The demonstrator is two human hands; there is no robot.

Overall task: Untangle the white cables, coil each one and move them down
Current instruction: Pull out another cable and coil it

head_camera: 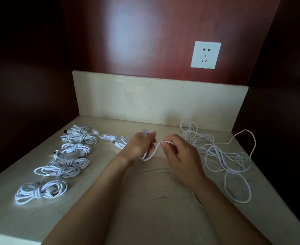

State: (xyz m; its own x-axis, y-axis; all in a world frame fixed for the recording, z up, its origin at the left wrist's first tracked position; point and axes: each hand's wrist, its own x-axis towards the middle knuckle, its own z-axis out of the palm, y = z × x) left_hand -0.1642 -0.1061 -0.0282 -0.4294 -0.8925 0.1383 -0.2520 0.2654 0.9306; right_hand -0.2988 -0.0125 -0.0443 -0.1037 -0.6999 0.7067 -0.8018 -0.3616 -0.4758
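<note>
A loose tangle of white cables (pixel 220 154) sprawls over the right side of the beige counter (pixel 145 209), one loop hanging past its right edge. Above the counter's middle, my left hand (pixel 139 146) grips one white cable (pixel 151 154), whose end shows blurred above the fingers. My right hand (pixel 179 154) pinches the same cable a little to the right, and a short loop sags between the two hands. Several coiled and tied white cables (pixel 71 165) lie in a row along the counter's left side, the nearest coil (pixel 39 191) by the front edge.
Behind the counter rises a beige backsplash (pixel 154 96), with a dark red wooden wall above it carrying a white socket (pixel 205 54). Dark wooden side panels close in the counter on the left and right.
</note>
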